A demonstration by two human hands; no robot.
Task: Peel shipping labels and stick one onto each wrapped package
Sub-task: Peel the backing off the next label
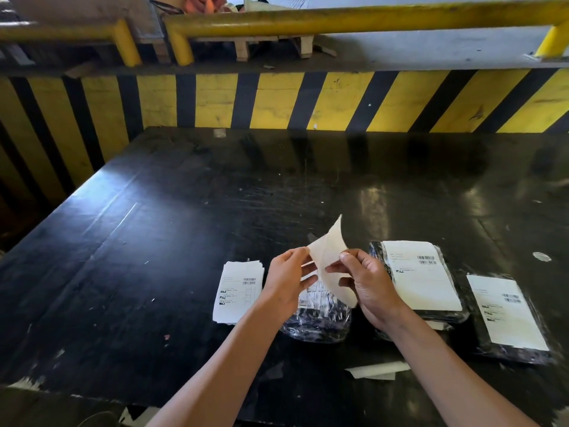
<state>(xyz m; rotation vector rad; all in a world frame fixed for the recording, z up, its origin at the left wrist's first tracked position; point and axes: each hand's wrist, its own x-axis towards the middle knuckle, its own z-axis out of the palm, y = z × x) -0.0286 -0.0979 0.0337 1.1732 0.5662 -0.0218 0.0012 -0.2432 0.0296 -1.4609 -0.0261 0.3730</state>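
Both hands hold one white shipping label [331, 257] above the black table [154, 241]. My left hand [288, 283] pinches its left edge, my right hand [368, 286] grips its right side, and the sheet curls upward, its layers parting. Under the hands lies a dark wrapped package [320, 322] in clear plastic with a small printed sticker. A stack of printed labels [237, 291] lies just left of my left hand. Two dark wrapped packages with large white labels lie to the right, one near [421, 278] and one further right [508, 315].
Scraps of white backing paper [378, 369] lie near the table's front edge. A yellow-and-black striped wall [277, 100] runs behind the table, with yellow rails [338, 18] above it. The table's left and front edges drop off to the floor.
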